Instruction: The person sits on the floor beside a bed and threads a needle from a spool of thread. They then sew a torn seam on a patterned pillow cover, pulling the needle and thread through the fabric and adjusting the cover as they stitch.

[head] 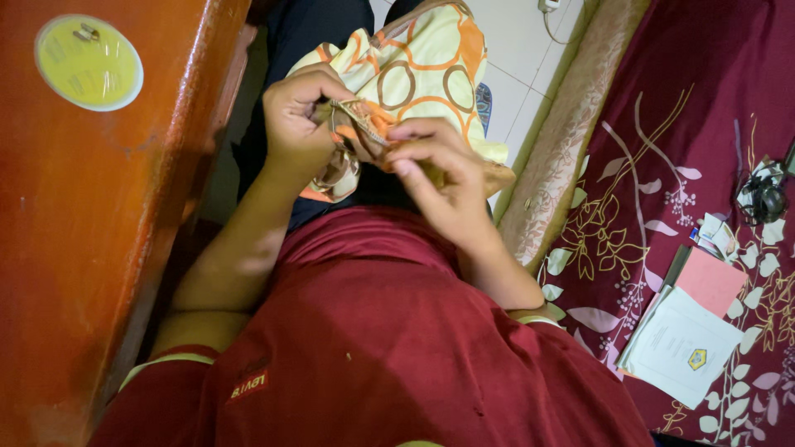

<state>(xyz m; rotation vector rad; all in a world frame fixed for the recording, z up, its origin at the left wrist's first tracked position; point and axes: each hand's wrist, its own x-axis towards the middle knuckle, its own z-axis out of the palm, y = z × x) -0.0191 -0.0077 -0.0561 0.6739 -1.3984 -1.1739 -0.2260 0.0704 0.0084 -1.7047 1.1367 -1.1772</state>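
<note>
Head view, looking down over maroon shirt [389,348]. Left hand [300,124] at upper centre of frame, fingers curled tight, pinching edge of patterned cloth [418,66]. Right hand [439,178] just right of it, fingertips pinched on same cloth edge, hands almost touching. Cloth cream with orange and brown rings, bunched in lap, upper centre. Orange-red wooden surface [91,248] along left side, round yellow lid [89,62] on it at upper left. Maroon floral bedsheet [662,124] at right, papers [683,339] lower right, headphones [766,199] at right edge. Needle or thread: cannot tell.
</note>
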